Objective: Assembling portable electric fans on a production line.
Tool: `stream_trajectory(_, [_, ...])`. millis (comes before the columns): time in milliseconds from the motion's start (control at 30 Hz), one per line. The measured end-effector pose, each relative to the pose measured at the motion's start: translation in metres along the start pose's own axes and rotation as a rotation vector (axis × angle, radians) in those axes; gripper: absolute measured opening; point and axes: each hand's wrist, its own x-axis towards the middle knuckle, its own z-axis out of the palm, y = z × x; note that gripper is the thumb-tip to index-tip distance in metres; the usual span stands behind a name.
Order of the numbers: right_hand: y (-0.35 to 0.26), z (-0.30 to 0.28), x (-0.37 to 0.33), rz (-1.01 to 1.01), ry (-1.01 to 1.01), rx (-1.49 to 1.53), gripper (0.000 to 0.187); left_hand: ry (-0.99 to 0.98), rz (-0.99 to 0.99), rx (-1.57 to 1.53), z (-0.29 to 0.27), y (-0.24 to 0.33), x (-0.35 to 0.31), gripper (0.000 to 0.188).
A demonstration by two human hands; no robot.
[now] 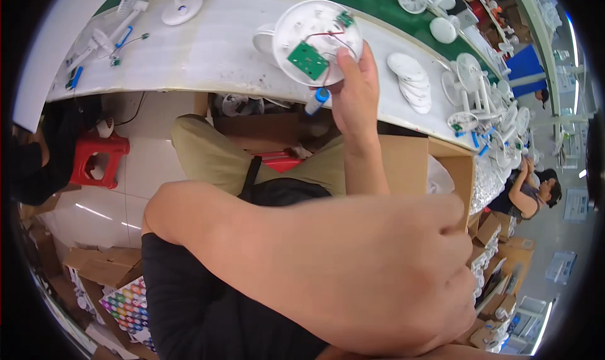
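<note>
My right hand (357,95) grips the rim of a round white fan base (296,23), thumb across its edge, above the table's near side. The base's open inside faces me. In it lie a green circuit board (308,61), a smaller green board (345,19) and thin red and dark wires. A blue cylindrical battery (317,101) hangs below the rim beside my palm. Large and close, my left hand (416,265) crosses in front of my body, its fingers curled into a fist. Whatever those fingers hold, if anything, is hidden.
Overlapping white discs (411,83) lie on the white table (208,51), right of the base. Assembled white fans (469,76) crowd farther right. An open cardboard box (403,165) stands by my right forearm. A red stool (101,155) is left, near a seated person.
</note>
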Motion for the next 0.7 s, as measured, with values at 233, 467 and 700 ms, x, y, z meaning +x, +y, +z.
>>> stream_trajectory(233, [0.004,-0.01,0.005,0.013,0.002,-0.026,0.03,0.138,0.024,0.032,-0.015,-0.011,0.012,0.016])
stream_trajectory(467, [0.006,-0.011,0.001,0.04,0.021,-0.003,0.031,0.441,-0.175,0.049,-0.008,0.006,0.015,0.015])
stream_trajectory(700, [0.013,-0.015,0.005,0.054,-0.009,-0.02,0.036,0.183,-0.517,-0.43,-0.02,-0.009,-0.017,0.008])
